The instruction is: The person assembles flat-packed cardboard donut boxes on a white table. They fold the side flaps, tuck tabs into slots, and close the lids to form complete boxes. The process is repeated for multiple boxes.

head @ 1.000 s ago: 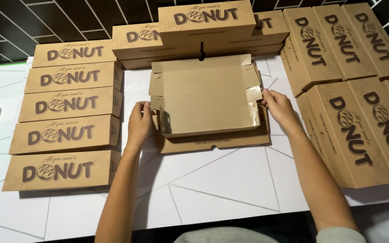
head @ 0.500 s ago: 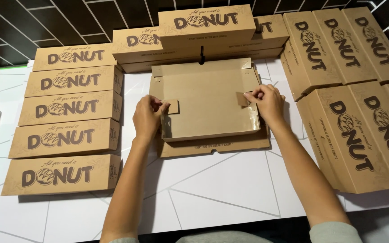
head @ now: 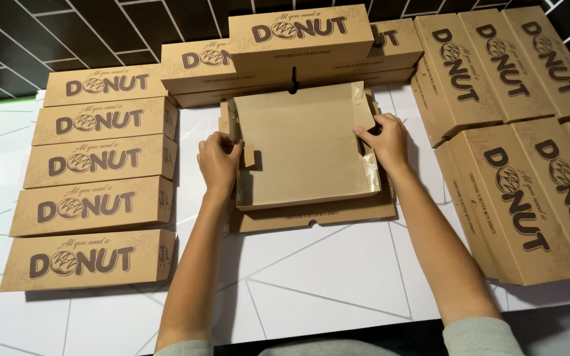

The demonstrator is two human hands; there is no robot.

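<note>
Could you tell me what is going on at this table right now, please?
A person is folding a brown cardboard box into shape on the white table. The left hand presses at the box's left wall beside a small flap, and the right hand holds the right wall near its far corner. The half-formed box sits on a flat cardboard blank. Finished closed boxes lie in a row on the left, stacked at the back and lined up on the right.
</note>
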